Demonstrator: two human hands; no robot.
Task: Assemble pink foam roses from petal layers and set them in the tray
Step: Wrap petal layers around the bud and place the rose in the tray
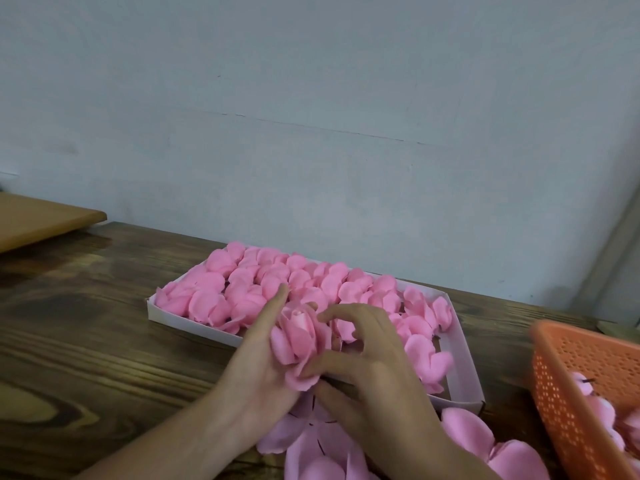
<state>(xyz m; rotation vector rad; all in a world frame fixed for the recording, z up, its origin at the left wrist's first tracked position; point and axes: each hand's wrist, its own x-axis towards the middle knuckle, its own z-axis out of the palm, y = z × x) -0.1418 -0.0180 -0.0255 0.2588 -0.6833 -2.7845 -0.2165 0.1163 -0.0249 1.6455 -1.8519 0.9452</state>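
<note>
Nearest, flat petal layers (318,445) of soft matte pink foam overlap on the table (86,323), a dark, glossy wood surface with bold swirling grain; thin dark slits split their rounded lobes. Just above them both hands meet over the near edge of the tray (464,362). The left hand (252,365) lies open-palmed, its long straight fingers cradling a half-formed rose (298,337). The right hand (367,368) curls around the rose, thumb pressing the lowest outer petal and bent fingertips hooked over the top. To the right stands an orange plastic basket (568,375), its wall a lattice of small holes, with more pink pieces inside. The tray, shallow white card, sits slanted on the wood, packed with rows of finished roses (277,282), its floor showing along the right side. Far left, a paler, smooth wooden board (41,220) with a rounded corner overhangs the table. Behind rises a plain grey-blue wall (311,116) crossed by a faint crack
</note>
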